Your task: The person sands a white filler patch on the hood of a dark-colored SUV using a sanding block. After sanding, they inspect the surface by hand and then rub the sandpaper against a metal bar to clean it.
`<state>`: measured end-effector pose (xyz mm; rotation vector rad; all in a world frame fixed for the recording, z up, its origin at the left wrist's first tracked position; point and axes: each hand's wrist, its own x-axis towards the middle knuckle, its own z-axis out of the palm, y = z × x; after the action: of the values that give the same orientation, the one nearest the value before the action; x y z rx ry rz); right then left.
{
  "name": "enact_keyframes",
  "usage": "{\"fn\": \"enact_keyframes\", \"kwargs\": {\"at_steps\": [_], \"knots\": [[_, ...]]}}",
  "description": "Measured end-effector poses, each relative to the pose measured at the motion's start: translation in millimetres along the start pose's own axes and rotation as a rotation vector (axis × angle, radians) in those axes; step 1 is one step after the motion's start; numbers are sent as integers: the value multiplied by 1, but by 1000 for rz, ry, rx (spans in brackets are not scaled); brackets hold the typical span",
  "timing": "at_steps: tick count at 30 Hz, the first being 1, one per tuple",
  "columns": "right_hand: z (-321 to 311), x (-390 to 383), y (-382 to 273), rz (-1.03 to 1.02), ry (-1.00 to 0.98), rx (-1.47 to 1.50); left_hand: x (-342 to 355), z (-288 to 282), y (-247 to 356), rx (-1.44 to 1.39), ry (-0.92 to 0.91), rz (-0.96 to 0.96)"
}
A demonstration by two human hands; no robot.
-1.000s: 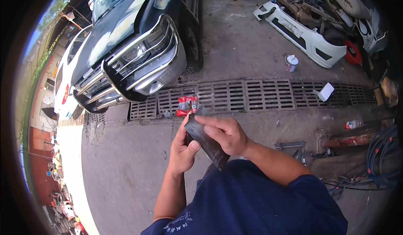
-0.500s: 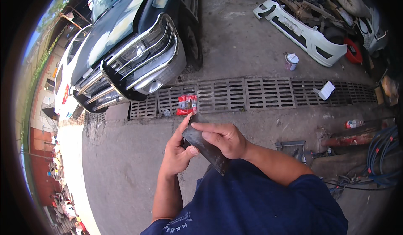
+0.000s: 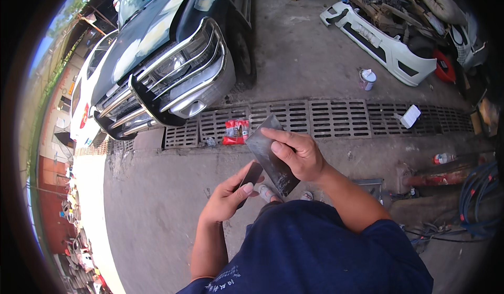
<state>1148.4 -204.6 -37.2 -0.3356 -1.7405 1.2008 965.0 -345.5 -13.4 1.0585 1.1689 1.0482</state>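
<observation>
My right hand point(image 3: 303, 155) pinches a dark grey, rectangular sheet of sandpaper point(image 3: 268, 146) with pale smears on it, its fingers and thumb pressed on the near-right side. Lower and to the left, my left hand point(image 3: 227, 197) grips a narrow dark sanding block point(image 3: 251, 177), thumb across it and fingers behind. The block's far face is hidden. Block and sandpaper are close together, near the sandpaper's lower left edge. Both are held in the air in front of my body.
At the far left stands a dark car point(image 3: 157, 37) with pale patches and a chrome bull bar point(image 3: 210, 63). A floor grate point(image 3: 336, 118) runs across; a red packet point(image 3: 235, 132) lies on it. A white bumper point(image 3: 378, 47), a paint can point(image 3: 367, 79) and coiled hoses point(image 3: 475, 199) are at right.
The sandpaper has moved up and right, away from my left hand, with my right hand holding it. The block in my left hand, mostly covered before, now shows.
</observation>
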Motion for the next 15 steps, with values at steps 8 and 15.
{"fn": "enact_keyframes", "kwargs": {"at_steps": [8,15], "knots": [[-16,-11,-9,193,-118,-320,12,-6,-19,-513,539,4],[1,-29,12,-173,-332,-326,31,19,-24,-473,699,277]]}}
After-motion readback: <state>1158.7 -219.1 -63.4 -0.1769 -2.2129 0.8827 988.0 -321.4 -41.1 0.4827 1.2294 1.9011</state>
